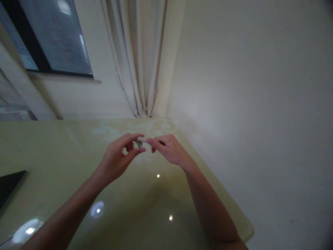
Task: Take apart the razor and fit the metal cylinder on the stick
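Observation:
Between the thumb and forefinger of my left hand [117, 156] is a small upright piece, greenish with a pale top [139, 144]; it is too small to name. My right hand [169, 149] is closed on a slim pale stick-like thing [144, 139], whose tip meets or overlaps the top of the small piece. A dark bit shows near the right hand's curled fingers, perhaps the other end of the same thing. Both hands are close together above the far part of the glossy table [65, 152].
A dark flat object [11, 185] lies at the table's left edge. Along the right side runs a plain wall [247, 86]. Behind the table hang a long curtain [140, 52] and a dark-framed window [59, 38]. Lamp reflections [97, 209] show on the tabletop.

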`<state>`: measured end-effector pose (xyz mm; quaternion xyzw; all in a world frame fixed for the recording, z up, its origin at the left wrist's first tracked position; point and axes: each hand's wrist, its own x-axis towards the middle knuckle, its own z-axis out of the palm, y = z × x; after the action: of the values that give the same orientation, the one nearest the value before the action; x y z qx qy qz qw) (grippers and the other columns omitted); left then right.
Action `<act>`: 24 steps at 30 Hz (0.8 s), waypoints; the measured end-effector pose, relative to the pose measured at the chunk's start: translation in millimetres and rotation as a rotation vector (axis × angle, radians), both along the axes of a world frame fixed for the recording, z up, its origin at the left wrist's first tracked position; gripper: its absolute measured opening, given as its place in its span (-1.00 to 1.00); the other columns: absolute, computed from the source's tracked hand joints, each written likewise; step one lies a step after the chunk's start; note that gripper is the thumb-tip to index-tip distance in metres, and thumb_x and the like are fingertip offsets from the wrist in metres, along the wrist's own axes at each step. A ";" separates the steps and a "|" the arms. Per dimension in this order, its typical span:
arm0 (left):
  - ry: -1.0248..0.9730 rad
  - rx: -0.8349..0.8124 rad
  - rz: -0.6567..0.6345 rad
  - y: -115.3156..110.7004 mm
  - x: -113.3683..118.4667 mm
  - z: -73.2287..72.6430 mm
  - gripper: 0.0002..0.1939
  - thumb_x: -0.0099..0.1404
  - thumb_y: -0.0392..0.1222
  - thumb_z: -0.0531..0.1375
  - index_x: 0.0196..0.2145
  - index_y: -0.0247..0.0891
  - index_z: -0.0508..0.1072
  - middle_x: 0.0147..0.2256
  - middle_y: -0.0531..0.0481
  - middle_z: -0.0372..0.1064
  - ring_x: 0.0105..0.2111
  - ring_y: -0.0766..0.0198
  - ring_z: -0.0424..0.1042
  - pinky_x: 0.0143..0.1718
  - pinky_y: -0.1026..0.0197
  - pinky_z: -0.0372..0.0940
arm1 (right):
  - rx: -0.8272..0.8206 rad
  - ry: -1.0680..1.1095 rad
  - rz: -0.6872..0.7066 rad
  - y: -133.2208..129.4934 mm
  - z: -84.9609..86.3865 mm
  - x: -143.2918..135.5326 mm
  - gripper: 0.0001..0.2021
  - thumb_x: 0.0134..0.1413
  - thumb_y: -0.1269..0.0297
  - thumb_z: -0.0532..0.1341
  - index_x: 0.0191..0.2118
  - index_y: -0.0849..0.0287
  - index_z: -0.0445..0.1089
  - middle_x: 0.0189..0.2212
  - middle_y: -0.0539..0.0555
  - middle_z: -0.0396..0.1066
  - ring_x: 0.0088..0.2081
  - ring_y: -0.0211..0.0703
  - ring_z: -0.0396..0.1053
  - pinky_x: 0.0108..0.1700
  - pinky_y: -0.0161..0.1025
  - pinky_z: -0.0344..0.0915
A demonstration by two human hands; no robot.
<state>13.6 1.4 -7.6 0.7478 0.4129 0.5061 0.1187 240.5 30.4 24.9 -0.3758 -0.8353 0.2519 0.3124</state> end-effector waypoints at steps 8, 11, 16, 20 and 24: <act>-0.001 0.018 0.009 -1.3 0.1 1.6 -0.64 0.36 -0.07 0.35 0.06 -0.20 0.56 -0.38 0.09 0.42 -0.46 0.35 0.34 -0.36 0.28 0.31 | -0.032 0.023 0.019 0.8 1.4 1.8 -0.36 0.44 -0.20 0.08 -0.46 0.22 0.54 -0.61 -0.08 0.23 -0.51 -0.32 0.18 -0.37 -0.27 0.02; -0.002 0.026 0.010 -1.0 -0.2 1.7 -0.65 0.36 -0.08 0.35 0.06 -0.20 0.56 -0.38 0.09 0.41 -0.45 0.34 0.34 -0.36 0.28 0.30 | -0.011 0.018 -0.005 1.5 0.4 2.4 -0.36 0.44 -0.19 0.09 -0.49 0.22 0.52 -0.63 -0.09 0.20 -0.53 -0.33 0.15 -0.37 -0.26 0.01; -0.005 0.026 0.007 -0.3 -0.5 1.6 -0.66 0.37 -0.08 0.34 0.07 -0.19 0.56 -0.38 0.09 0.41 -0.45 0.34 0.33 -0.37 0.29 0.29 | 0.017 0.023 0.003 0.1 0.6 1.6 -0.37 0.45 -0.18 0.09 -0.48 0.22 0.52 -0.62 -0.08 0.22 -0.52 -0.32 0.18 -0.37 -0.27 0.01; -0.010 0.024 0.021 0.2 -0.8 1.0 -0.64 0.36 -0.07 0.35 0.07 -0.18 0.56 -0.38 0.09 0.40 -0.45 0.33 0.33 -0.40 0.30 0.28 | 0.034 0.014 -0.011 0.2 0.8 1.8 -0.37 0.45 -0.16 0.10 -0.50 0.23 0.51 -0.65 -0.09 0.19 -0.53 -0.33 0.15 -0.38 -0.26 -0.01; -0.002 0.016 0.015 0.2 -0.5 0.9 -0.65 0.36 -0.05 0.34 0.06 -0.17 0.57 -0.40 0.09 0.40 -0.46 0.33 0.33 -0.40 0.30 0.30 | 0.015 0.036 0.025 0.1 0.5 1.7 -0.39 0.45 -0.16 0.11 -0.47 0.22 0.53 -0.63 -0.10 0.20 -0.53 -0.34 0.16 -0.38 -0.27 -0.01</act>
<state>13.2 1.5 -6.7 0.7450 0.4144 0.5112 0.1095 242.3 30.5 25.4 -0.3584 -0.8359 0.2563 0.3272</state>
